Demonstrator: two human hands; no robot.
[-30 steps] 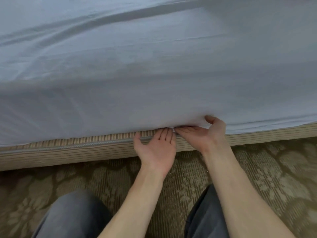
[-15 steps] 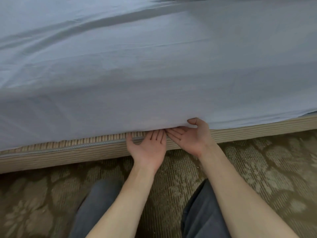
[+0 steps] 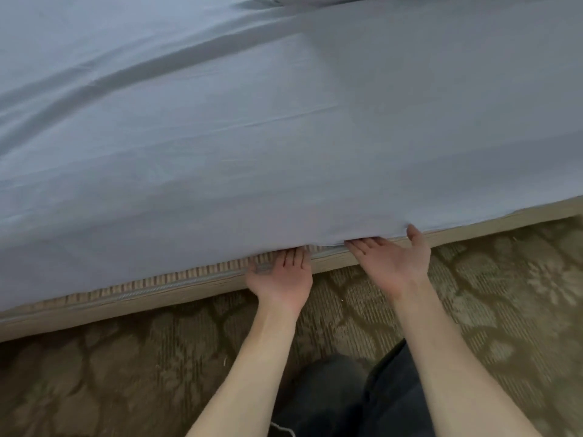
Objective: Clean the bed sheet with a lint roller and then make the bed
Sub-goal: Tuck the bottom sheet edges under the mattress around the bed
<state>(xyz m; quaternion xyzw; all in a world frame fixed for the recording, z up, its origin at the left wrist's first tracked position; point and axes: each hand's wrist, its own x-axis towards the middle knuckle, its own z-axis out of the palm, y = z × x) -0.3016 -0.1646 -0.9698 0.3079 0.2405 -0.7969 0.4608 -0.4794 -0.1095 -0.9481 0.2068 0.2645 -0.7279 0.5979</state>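
Here, the pale blue bed sheet (image 3: 284,121) fills the upper frame, hanging over the ribbed mattress edge (image 3: 157,283) at lower left. At lower centre our left hand (image 3: 279,275) lies palm up, its straight fingers tucked under the hem. Just right, our right hand (image 3: 391,260) does likewise, thumb against the cloth.

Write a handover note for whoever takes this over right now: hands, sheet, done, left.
Left hand: palm up, fingers straight, tips under the hem of the sheet.
Right hand: palm up beside it, fingers under the hem, thumb against the cloth.
Done: sheet spread over the bed, hanging down the near side.
Lint roller: not in view; cannot tell whether rolling is done.
Left: likely tuck the hem along the near side, where the mattress edge shows, then smooth the creases.
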